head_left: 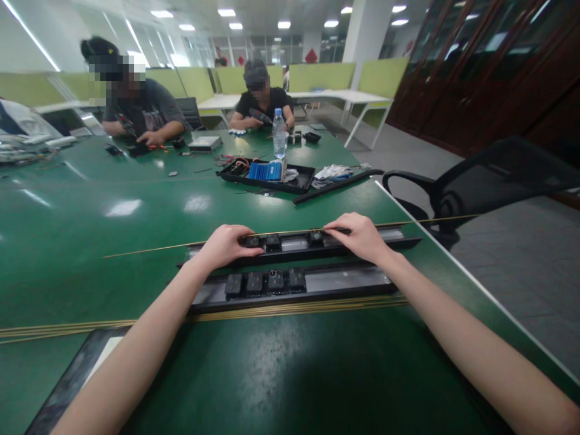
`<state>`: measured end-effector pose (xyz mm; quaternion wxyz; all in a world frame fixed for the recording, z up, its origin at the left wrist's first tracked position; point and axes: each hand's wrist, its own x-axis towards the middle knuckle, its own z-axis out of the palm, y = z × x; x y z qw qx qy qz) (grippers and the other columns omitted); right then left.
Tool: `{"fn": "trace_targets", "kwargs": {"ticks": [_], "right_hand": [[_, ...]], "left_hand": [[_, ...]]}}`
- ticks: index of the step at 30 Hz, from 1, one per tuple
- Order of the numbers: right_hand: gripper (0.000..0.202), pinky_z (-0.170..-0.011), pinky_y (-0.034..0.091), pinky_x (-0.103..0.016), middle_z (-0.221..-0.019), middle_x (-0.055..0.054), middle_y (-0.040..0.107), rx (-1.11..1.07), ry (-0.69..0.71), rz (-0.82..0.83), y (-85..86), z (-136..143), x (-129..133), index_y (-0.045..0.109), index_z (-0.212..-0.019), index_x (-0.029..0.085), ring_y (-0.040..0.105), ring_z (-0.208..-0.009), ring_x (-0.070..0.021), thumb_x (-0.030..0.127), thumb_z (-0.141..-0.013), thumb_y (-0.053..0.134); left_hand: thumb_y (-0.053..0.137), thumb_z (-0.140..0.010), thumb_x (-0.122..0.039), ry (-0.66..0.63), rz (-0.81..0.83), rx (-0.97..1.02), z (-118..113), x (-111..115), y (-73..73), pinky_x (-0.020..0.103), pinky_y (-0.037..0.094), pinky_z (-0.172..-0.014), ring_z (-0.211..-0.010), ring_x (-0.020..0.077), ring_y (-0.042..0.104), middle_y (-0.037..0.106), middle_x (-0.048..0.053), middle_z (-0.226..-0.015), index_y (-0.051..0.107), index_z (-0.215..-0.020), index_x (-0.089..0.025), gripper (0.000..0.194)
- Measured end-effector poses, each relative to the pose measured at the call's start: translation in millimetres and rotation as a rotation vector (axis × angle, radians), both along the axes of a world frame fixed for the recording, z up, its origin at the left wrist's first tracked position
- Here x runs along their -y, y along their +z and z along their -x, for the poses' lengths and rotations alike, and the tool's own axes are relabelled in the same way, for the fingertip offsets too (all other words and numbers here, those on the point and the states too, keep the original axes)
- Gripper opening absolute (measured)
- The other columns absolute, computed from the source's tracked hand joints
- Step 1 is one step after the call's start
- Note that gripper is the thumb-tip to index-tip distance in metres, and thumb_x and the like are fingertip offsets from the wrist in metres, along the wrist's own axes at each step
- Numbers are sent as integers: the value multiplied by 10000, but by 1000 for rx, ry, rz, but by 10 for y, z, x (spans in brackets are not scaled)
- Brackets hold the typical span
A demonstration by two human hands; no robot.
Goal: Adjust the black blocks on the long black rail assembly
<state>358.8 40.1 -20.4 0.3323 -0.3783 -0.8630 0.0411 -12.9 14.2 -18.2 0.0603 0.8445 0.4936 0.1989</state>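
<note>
A long thin brass-coloured rod (290, 233) runs across the far black channel (290, 257), over the tops of several small black blocks (273, 243) seated in it. At the left end of the blocks, my left hand (226, 246) closes on the rod, its thumb lower, against the near side of a block. My right hand (357, 237) pinches the rod just right of another black block (315, 239); the fingertips are partly hidden. Nearer to me lies a second black channel (344, 279), with several black blocks (254, 282) grouped towards its left.
More brass rods (272, 311) lie along the near channel's front. A dark flat object (67, 374) is under my left forearm. Beyond are a black tray (299, 175), a bottle (279, 136), a black strip (335, 186) and two people working. A chair (453, 181) stands right of the table edge.
</note>
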Motion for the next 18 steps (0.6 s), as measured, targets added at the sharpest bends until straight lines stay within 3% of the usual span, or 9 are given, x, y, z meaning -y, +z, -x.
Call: {"fn": "trace_targets", "kwargs": {"ticks": [18], "right_hand": [[192, -795, 536, -408, -909, -52, 786, 18, 4, 29, 89, -53, -2, 784, -906, 250, 705, -844, -253, 334, -919, 612]], "left_hand": [[714, -784, -601, 7, 14, 12, -36, 33, 50, 292, 470, -708, -795, 230, 699, 769, 71, -884, 758, -918, -182, 442]]}}
